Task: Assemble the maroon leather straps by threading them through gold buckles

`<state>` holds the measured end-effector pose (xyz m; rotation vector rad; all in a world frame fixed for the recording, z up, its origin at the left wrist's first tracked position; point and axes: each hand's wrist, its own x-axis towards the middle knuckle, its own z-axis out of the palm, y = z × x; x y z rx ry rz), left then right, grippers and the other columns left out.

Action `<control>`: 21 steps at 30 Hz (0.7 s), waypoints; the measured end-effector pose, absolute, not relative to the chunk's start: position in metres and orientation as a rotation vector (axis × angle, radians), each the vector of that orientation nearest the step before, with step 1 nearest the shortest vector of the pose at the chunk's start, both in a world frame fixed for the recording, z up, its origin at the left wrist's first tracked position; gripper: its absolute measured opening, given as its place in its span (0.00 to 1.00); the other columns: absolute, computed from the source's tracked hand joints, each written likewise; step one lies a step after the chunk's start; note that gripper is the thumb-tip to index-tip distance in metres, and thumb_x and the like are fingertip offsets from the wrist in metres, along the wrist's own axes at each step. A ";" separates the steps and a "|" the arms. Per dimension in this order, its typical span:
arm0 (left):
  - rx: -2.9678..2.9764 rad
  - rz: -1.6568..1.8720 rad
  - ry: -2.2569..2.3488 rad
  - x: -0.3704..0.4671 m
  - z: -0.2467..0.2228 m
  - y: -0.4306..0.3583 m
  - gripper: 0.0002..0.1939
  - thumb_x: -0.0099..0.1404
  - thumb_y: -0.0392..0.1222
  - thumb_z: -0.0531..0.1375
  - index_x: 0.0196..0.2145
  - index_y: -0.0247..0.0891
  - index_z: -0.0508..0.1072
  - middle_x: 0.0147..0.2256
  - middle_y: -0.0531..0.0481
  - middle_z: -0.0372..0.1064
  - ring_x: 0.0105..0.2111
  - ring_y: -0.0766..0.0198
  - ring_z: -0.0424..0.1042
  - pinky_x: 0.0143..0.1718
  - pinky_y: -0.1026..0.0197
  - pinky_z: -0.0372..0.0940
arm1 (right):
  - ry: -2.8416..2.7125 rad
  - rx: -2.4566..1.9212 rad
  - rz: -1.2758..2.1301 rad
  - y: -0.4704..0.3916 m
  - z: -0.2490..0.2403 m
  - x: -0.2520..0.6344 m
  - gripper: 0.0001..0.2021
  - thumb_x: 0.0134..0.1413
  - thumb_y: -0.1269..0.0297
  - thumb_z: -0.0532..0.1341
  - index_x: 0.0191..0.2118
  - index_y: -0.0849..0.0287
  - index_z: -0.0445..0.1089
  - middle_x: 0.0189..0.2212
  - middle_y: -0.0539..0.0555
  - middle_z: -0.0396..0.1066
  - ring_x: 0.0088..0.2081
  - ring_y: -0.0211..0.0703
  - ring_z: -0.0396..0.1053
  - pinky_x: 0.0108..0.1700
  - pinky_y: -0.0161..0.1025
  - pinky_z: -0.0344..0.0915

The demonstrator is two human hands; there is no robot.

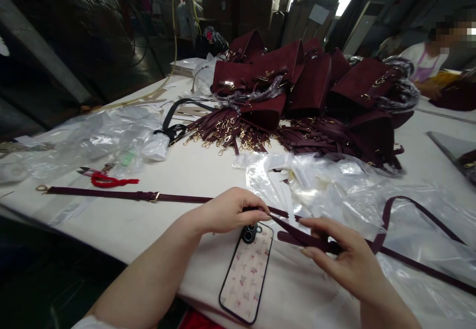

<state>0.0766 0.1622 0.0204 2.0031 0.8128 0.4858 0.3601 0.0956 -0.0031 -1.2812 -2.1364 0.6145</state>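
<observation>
A long maroon leather strap (182, 198) with a gold buckle (155, 196) and a gold clasp at its left end lies across the white table. My left hand (238, 210) pinches a maroon strap piece above a phone in a floral case (247, 274). My right hand (340, 249) grips the same dark strap piece (297, 237), with a rounded strap end showing between thumb and fingers. Further strap runs out past my right hand to the table's right side. How the pieces join between my hands is hard to make out.
Maroon handbags (260, 69) are heaped at the back, with straps and gold clasps (223, 131) before them. Clear plastic bags (330, 175) lie at the middle right, more plastic (100, 131) at left. Snips with red cord (111, 179) lie left. Another person (424, 61) sits at far right.
</observation>
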 end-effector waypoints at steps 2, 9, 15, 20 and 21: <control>2.013 0.514 0.819 0.077 0.019 0.161 0.10 0.67 0.44 0.61 0.42 0.38 0.79 0.34 0.50 0.77 0.33 0.66 0.72 0.36 0.66 0.63 | -2.162 -1.347 0.583 0.098 -0.004 0.357 0.13 0.59 0.58 0.63 0.49 0.50 0.70 0.33 0.49 0.73 0.33 0.41 0.71 0.35 0.37 0.66; 2.029 0.623 0.817 0.078 0.023 0.158 0.11 0.64 0.43 0.64 0.43 0.38 0.78 0.30 0.53 0.73 0.29 0.69 0.67 0.32 0.68 0.61 | -1.979 -1.701 0.716 0.100 -0.008 0.353 0.04 0.60 0.66 0.55 0.39 0.54 0.65 0.29 0.49 0.73 0.29 0.42 0.70 0.33 0.39 0.64; 2.056 0.635 0.826 0.078 0.022 0.161 0.11 0.63 0.39 0.64 0.44 0.40 0.78 0.31 0.53 0.75 0.30 0.68 0.70 0.34 0.68 0.62 | -1.875 -1.324 0.732 0.095 0.002 0.364 0.15 0.65 0.54 0.54 0.51 0.54 0.67 0.41 0.54 0.73 0.39 0.45 0.71 0.38 0.37 0.67; 2.040 0.639 0.763 0.083 0.020 0.158 0.13 0.62 0.41 0.65 0.45 0.38 0.78 0.33 0.50 0.77 0.31 0.67 0.72 0.34 0.67 0.64 | -1.921 -1.359 0.694 0.096 0.005 0.357 0.15 0.67 0.56 0.53 0.37 0.55 0.75 0.26 0.50 0.68 0.29 0.41 0.68 0.32 0.35 0.63; 2.045 0.638 0.749 0.085 0.019 0.157 0.14 0.62 0.41 0.66 0.45 0.38 0.78 0.33 0.50 0.77 0.31 0.67 0.72 0.34 0.68 0.64 | -1.954 -1.368 0.670 0.096 0.004 0.354 0.13 0.65 0.56 0.56 0.36 0.55 0.75 0.26 0.51 0.69 0.29 0.41 0.69 0.31 0.35 0.63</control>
